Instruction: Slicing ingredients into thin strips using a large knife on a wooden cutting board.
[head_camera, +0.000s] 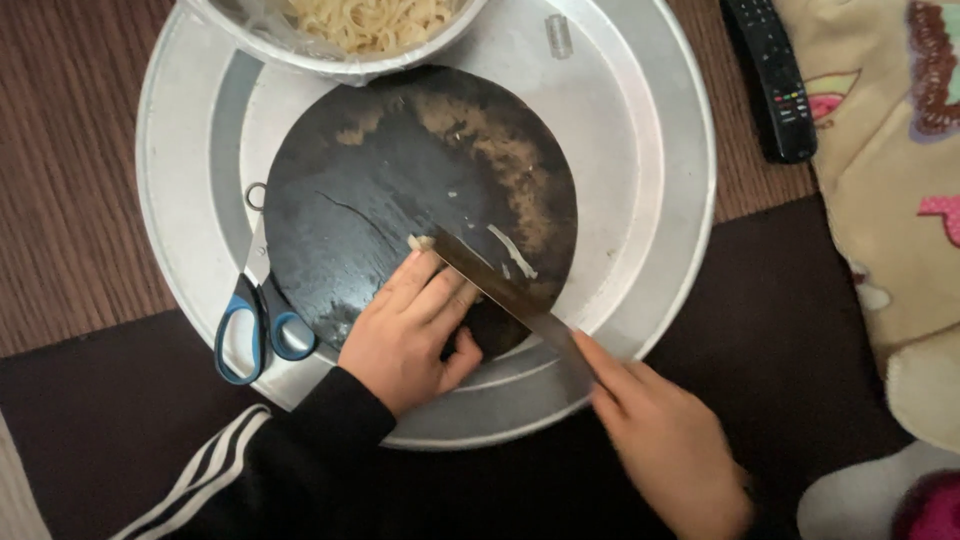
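Right now we look down on a wide round metal tray (660, 200) that fills most of the view, resting on a brown wood-grain surface (70, 170) with a dark mat (800, 330) toward five o'clock. On the tray lies a dark, worn round cutting board (380, 190), and at twelve o'clock a bowl of pale noodles (370, 25) overlaps the tray's rim. A patterned blanket (900, 180) lies at three o'clock, with a black remote control (775, 80) beside it at two o'clock.

Our left hand (410, 335), in a black sleeve with white stripes, presses down on the board's six o'clock edge, its fingers curled together over a small pale piece of food (421, 242) at their tips. Our right hand (660, 445) comes in from five o'clock, closed around the handle of a knife (500, 290). The blade's long axis runs from four o'clock up toward ten o'clock, its tip touching the pale piece just beside the left fingertips. That piece lies at about eleven o'clock from the right hand, and the left hand is much the nearer to it.

Blue-handled scissors (258, 320) lie on the tray at eight o'clock, just beside the left hand. A thin pale sliver (512, 250) rests on the board past the blade.
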